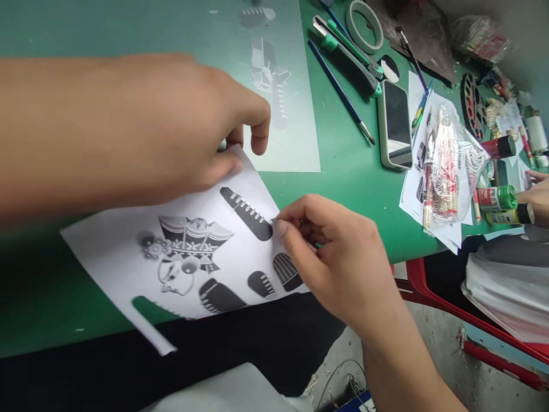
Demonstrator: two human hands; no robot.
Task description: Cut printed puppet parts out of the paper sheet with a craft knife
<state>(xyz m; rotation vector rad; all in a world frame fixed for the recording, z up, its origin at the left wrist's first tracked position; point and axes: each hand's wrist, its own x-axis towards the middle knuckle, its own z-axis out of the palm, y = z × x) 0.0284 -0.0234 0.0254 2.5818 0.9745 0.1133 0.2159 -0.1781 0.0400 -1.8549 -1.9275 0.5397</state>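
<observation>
A white paper sheet (pixel 253 252) printed with dark shapes and an ornate hat-like figure lies tilted at the table's near edge. A curved piece is cut out of its lower left, leaving a narrow strip. My left hand (pixel 214 126) reaches over from the left, its thumb on the sheet's top corner and its fingers bent behind, closed on the paper. At the sheet's right edge, my right hand (pixel 334 257) is closed in a pinch. A tiny dark tip shows at its fingertips; what it belongs to is hidden.
A translucent sheet (pixel 295 143) with pale prints lies beyond on the green table (pixel 351 189). To the right are a paintbrush (pixel 338 86), a utility knife (pixel 347 54), a tape roll (pixel 380 34), a phone (pixel 395 123) and paint bottles. Another person's hand (pixel 536 191) shows far right.
</observation>
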